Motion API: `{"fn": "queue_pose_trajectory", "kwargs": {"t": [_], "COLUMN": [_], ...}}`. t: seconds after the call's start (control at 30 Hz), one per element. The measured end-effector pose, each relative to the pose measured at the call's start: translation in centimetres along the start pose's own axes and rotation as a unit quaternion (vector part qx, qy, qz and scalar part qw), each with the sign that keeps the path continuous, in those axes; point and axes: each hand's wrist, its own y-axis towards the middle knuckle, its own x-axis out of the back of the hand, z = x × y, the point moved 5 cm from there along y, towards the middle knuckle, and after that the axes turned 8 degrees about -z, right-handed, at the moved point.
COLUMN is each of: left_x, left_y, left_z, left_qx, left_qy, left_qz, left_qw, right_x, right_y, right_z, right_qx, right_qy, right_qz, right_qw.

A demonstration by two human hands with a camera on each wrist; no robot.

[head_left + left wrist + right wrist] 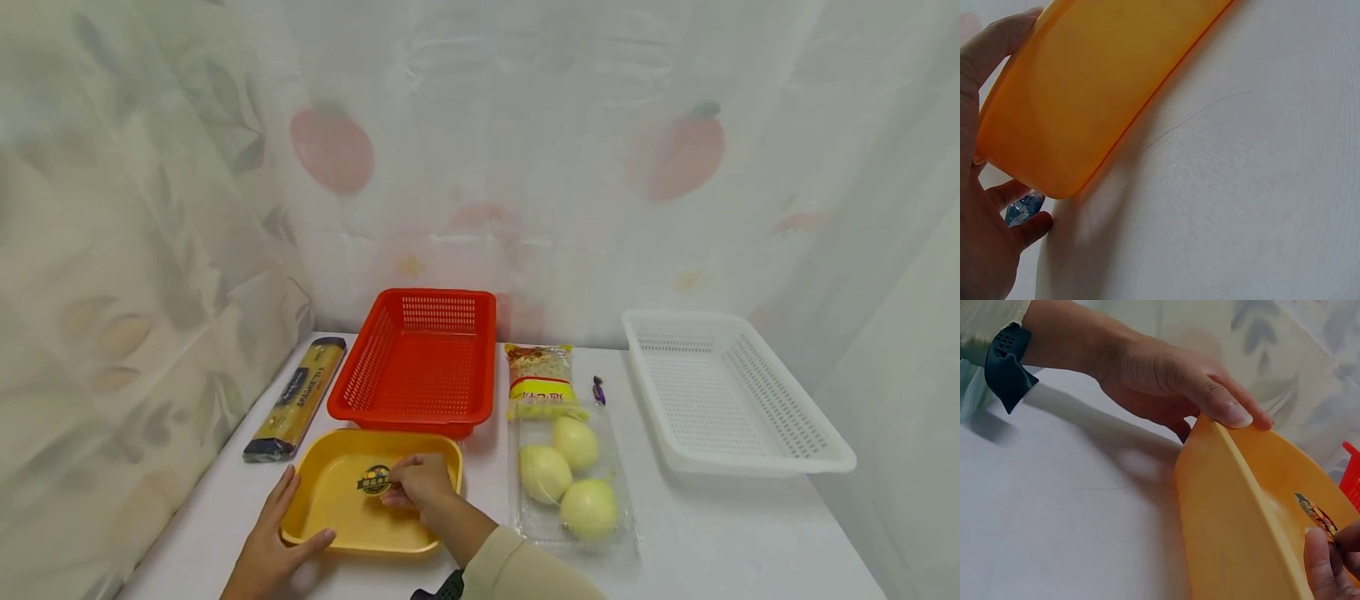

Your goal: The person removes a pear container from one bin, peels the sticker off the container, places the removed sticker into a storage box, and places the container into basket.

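Observation:
A yellow plastic basin (pixel 337 500) stands at the front left of the table. My left hand (pixel 264 542) rests against its near left corner, thumb at the near rim and fingers spread along the left side. In the left wrist view, that hand (pixel 985 225) touches the basin's outer wall (pixel 1097 81). My right hand (pixel 426 490) reaches inside the basin, pinching the right edge of a dark printed sticker (pixel 372 479) on its floor. The right wrist view shows the sticker (pixel 1316 515) at the right hand's fingertips (pixel 1317 550); the rest of this hand is cut off.
Behind the basin stands a red basket (pixel 420 367), with a spaghetti pack (pixel 300 400) to its left. Right of the basin are a clear tray of three pale round fruits or vegetables (pixel 588 508), a yellow food packet (pixel 540 375), a purple candy (pixel 598 391) and a white basket (pixel 697 392).

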Motion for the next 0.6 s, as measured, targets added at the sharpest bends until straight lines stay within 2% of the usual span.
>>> {"fn": "queue_pose_trajectory", "kwargs": {"t": [0.3, 0.6], "left_x": [0.01, -0.13], "left_y": [-0.02, 0.16], "left_z": [-0.19, 0.05], "left_qx": [-0.001, 0.023], "left_qy": [-0.005, 0.009], "left_qz": [0.0, 0.014], "left_qw": [1.0, 0.9996], "right_x": [-0.35, -0.37], "right_y": [0.56, 0.8], "right_z": [-0.52, -0.79], "right_qx": [-0.008, -0.015], "right_qy": [-0.053, -0.073], "right_qz": [-0.027, -0.041], "right_qw": [0.998, 0.996]}}
